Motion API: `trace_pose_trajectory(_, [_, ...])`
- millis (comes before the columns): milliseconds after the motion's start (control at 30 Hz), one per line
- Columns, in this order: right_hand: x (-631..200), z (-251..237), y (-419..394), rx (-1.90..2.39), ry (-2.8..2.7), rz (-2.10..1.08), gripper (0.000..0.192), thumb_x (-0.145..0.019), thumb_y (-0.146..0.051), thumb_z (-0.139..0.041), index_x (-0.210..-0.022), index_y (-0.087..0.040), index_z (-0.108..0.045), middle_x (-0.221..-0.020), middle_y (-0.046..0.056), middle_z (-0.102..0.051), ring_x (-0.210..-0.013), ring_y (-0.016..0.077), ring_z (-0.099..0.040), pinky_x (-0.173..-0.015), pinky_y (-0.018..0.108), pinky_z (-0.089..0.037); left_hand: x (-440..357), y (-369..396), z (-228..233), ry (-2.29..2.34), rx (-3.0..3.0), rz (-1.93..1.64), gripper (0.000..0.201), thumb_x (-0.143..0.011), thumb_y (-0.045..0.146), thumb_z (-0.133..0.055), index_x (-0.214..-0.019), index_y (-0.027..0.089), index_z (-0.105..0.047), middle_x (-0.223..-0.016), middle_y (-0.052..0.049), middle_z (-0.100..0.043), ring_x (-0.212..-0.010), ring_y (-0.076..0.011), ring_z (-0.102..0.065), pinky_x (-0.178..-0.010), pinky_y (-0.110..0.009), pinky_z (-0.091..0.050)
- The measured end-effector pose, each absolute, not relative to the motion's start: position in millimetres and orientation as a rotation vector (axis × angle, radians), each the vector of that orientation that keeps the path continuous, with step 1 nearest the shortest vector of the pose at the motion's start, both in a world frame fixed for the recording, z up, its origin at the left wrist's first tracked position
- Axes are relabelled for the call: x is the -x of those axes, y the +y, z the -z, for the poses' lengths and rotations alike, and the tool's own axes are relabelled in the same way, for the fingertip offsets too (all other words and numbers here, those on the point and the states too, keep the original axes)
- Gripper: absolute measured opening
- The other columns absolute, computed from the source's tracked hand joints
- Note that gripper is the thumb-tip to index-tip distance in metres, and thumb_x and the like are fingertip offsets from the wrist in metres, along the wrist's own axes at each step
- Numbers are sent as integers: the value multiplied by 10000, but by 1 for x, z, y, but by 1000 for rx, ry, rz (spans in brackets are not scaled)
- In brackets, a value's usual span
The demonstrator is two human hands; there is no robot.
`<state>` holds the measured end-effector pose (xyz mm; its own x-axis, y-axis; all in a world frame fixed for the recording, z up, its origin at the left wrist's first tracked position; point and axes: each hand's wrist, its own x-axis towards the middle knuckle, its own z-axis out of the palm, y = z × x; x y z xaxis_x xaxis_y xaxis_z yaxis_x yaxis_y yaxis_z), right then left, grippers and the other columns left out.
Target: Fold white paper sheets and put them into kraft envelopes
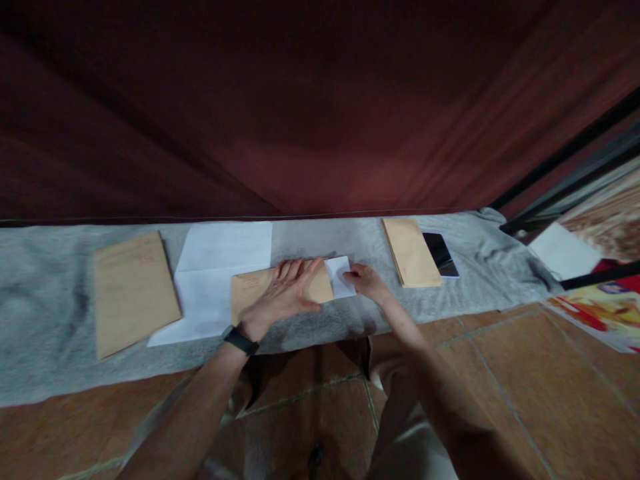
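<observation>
A brown envelope (245,293) lies crosswise in front of me on the grey cloth. My left hand (289,290), with a dark watch band on the wrist, rests flat on it with fingers spread. From the envelope's right end sticks out a piece of folded white paper (341,277). My right hand (367,280) pinches the right edge of that paper between thumb and fingers. Partly under the envelope's left end is a large creased white sheet (220,250). How far the folded paper reaches into the envelope is hidden.
Another brown envelope (133,293) lies at the left. To the right are a stack of brown envelopes (413,253) and a dark phone (441,253). The grey cloth (325,237) covers a narrow surface against a dark red curtain (320,133). Tiled floor (500,367) lies below.
</observation>
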<state>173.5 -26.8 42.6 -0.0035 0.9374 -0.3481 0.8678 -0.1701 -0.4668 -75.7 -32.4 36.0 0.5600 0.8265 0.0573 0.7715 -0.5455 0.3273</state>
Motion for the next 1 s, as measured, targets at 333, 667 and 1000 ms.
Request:
trace_pose_trajectory(333, [-159, -49, -29, 2083, -1973, -950, 268, -1019, -295, -524, -943, -187, -757, -897, 43, -772, -776, 142, -676, -620, 211, -392, 73, -35, -45, 1338, -2555, -276, 1175, -715, 571, -797, -1641, 306, -124, -1502, -135, -435, -1415, -383, -379, -1203, -571, -251])
trace_pose_trajectory(667, [-144, -44, -32, 2063, -2074, -873, 326, -1059, -351, -469, -1046, -195, -755, -1112, 84, -773, -1003, 189, -709, -762, 227, -442, 74, -36, -44, 1315, -2623, -290, 1133, -761, 575, -768, -1643, 284, -119, -1533, -159, -431, -1425, -389, -390, -1206, -589, -242])
trace_pose_trajectory(1000, [-136, -50, -31, 2071, -2059, -961, 370, -1055, -307, -410, -1094, -222, -768, -1129, 81, -778, -1018, 199, -723, -789, 229, -490, 76, -33, -42, 1313, -2711, -298, 1173, -745, 606, -775, -1645, 259, -107, -1521, -177, -437, -1431, -395, -396, -1224, -595, -202])
